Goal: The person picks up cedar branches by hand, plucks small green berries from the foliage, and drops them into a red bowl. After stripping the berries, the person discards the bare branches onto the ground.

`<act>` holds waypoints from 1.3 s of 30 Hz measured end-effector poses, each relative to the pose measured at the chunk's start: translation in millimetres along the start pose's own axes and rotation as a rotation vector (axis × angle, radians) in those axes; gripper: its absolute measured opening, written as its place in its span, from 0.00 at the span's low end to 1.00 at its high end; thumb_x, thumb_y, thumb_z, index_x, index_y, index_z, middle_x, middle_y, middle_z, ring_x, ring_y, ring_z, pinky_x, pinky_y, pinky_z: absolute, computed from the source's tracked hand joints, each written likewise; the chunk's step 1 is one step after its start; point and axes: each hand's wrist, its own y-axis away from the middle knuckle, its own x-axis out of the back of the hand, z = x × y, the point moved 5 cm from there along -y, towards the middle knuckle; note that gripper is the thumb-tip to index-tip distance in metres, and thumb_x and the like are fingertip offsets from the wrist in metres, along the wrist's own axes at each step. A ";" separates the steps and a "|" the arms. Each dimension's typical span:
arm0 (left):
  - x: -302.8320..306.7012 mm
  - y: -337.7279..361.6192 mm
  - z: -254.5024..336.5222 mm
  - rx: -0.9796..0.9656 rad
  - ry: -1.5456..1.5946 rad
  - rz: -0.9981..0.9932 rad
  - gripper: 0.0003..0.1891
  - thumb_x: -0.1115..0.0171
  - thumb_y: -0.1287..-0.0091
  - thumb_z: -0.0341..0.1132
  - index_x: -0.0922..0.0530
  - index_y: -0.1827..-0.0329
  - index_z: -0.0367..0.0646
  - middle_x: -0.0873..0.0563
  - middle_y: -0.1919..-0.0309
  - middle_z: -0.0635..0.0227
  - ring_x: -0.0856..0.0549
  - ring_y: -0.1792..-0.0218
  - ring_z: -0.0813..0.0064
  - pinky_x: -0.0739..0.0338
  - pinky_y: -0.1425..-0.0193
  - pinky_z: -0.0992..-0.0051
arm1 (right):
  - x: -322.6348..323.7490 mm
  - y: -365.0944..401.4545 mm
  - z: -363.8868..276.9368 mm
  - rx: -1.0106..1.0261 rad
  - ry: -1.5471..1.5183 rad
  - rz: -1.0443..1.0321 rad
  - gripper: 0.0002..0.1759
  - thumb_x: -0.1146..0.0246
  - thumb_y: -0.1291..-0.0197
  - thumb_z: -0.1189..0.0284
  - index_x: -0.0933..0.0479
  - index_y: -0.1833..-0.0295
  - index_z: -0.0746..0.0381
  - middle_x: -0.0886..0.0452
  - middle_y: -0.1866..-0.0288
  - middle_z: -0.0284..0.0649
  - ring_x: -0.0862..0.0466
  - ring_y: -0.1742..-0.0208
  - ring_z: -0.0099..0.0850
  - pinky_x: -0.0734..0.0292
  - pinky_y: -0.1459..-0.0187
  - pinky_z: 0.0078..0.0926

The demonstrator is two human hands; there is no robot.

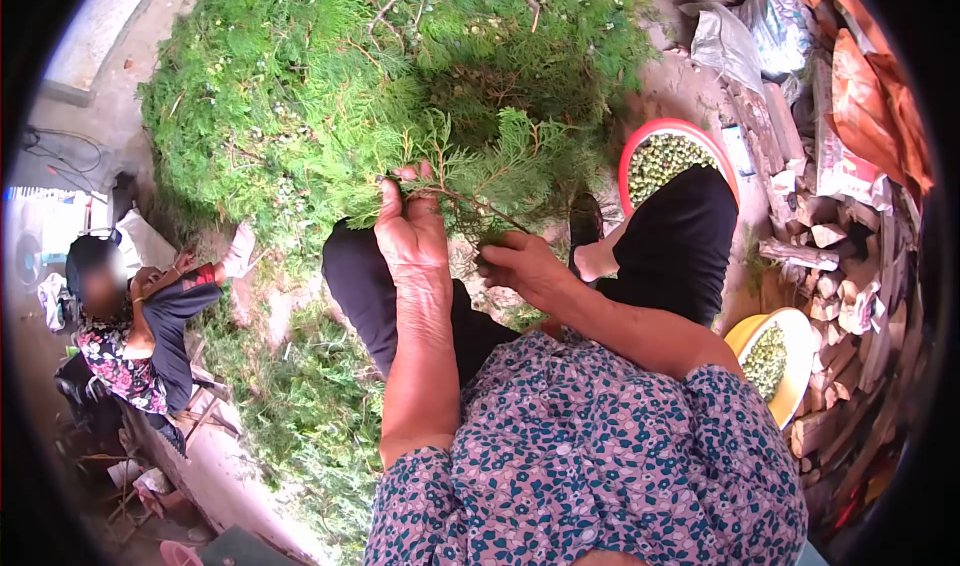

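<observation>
My left hand [412,228] is raised over my knee, its fingers closed round a leafy evergreen branch [510,161]. The branch's thin brown stem slants down to the right, its end close to the knuckles of my right hand [528,269]. My right hand is curled just below the stem, with the thumb and fingers bent together. Whatever lies between those fingertips is too dark and small to make out. Right behind both hands rises a large heap of cut evergreen branches [290,76], with small pale cones among the leaves.
A red-rimmed basin [628,171] of green cones stands beyond my right knee. A yellow basin [800,366] with more cones is nearer, beside stacked firewood [830,306]. Sacks [722,46] lie at the back right. On the left, another person [140,336] sits on a stool. Loose sprigs [290,416] cover the floor.
</observation>
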 end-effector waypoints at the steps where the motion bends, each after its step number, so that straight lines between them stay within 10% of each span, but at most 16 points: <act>1: -0.8 0.4 3.0 -0.033 -0.042 -0.013 0.09 0.50 0.34 0.30 0.31 0.55 0.35 0.24 0.68 0.61 0.22 0.62 0.65 0.28 0.43 0.61 | 2.5 4.8 -3.6 0.002 0.003 -0.004 0.14 0.39 0.44 0.71 0.27 0.55 0.69 0.22 0.65 0.41 0.21 0.68 0.28 0.23 0.68 0.23; 5: -1.8 8.2 10.5 -0.132 -0.234 0.008 0.14 0.47 0.36 0.26 0.33 0.49 0.34 0.21 0.62 0.58 0.21 0.60 0.63 0.27 0.44 0.63 | 5.8 31.7 -46.3 0.248 0.558 0.098 0.12 0.36 0.51 0.76 0.24 0.59 0.67 0.24 0.67 0.39 0.23 0.71 0.22 0.27 0.70 0.19; 8: -5.9 19.0 2.2 -0.163 -0.339 0.010 0.15 0.45 0.38 0.25 0.32 0.48 0.38 0.20 0.61 0.63 0.19 0.64 0.66 0.23 0.55 0.67 | 3.8 47.2 -82.3 0.876 0.809 0.222 0.11 0.36 0.50 0.79 0.26 0.59 0.66 0.25 0.65 0.37 0.25 0.74 0.20 0.30 0.73 0.17; 11: -0.3 24.3 -11.4 -0.124 -0.410 0.057 0.16 0.39 0.42 0.24 0.28 0.51 0.44 0.19 0.61 0.69 0.19 0.65 0.73 0.24 0.66 0.74 | -4.7 46.5 -89.9 0.822 0.666 0.127 0.10 0.38 0.48 0.79 0.27 0.59 0.66 0.25 0.68 0.36 0.25 0.75 0.20 0.30 0.74 0.16; 17: -6.6 43.3 -36.2 -0.058 -0.426 -0.116 0.20 0.40 0.44 0.20 0.29 0.48 0.42 0.22 0.56 0.66 0.21 0.60 0.70 0.20 0.56 0.68 | -12.9 33.8 -76.2 0.447 0.160 0.005 0.08 0.45 0.38 0.68 0.29 0.60 0.62 0.29 0.74 0.28 0.31 0.79 0.14 0.36 0.80 0.11; 33: -37.5 29.3 -22.3 -0.064 -0.666 -0.055 0.20 0.36 0.44 0.27 0.29 0.48 0.45 0.20 0.58 0.70 0.21 0.61 0.74 0.26 0.62 0.74 | 90.0 56.3 -187.0 0.765 0.762 0.440 0.06 0.39 0.46 0.77 0.24 0.62 0.65 0.21 0.71 0.37 0.20 0.74 0.25 0.26 0.73 0.20; 39: -49.6 15.7 22.3 -0.155 -0.742 -0.010 0.12 0.38 0.42 0.29 0.25 0.55 0.40 0.19 0.62 0.68 0.19 0.64 0.72 0.21 0.63 0.70 | 213.4 99.1 -261.3 0.834 1.727 0.817 0.12 0.41 0.49 0.74 0.22 0.57 0.65 0.19 0.61 0.45 0.20 0.61 0.35 0.27 0.57 0.26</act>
